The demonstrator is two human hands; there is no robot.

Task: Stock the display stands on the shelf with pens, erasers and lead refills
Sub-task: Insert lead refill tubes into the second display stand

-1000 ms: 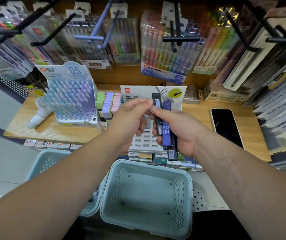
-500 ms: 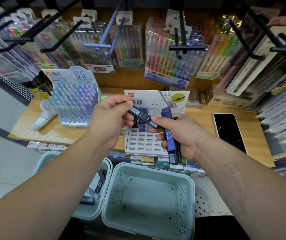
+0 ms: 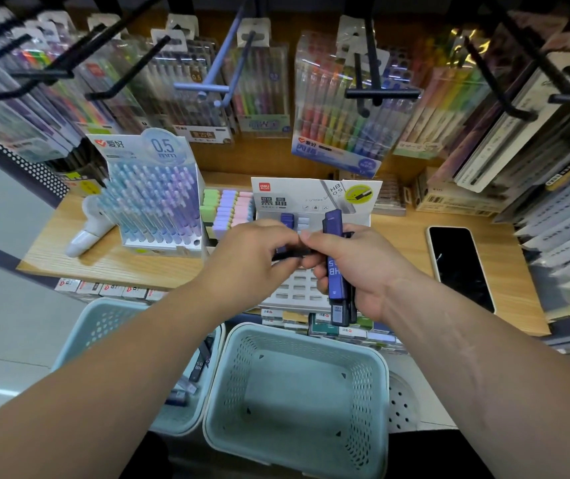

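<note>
Though partly blurred, lead refills (image 3: 336, 271) clasped in right hand (image 3: 371, 271), another pinched in left hand (image 3: 254, 259)

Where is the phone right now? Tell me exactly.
In the head view, the phone lies flat, screen up, on the right side of the wooden shelf, just right of the right hand and the lead refill stand.

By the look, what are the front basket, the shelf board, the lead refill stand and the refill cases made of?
Front basket: moulded plastic, matte pale green; perforated walls, rounded rim.
Shelf board: wood or wood-look laminate; light grain shows, finish matte.
Lead refill stand: likely printed card header; pale slotted tray looks plastic.
Refill cases: hard glossy plastic, dark blue, printed lettering.
</note>
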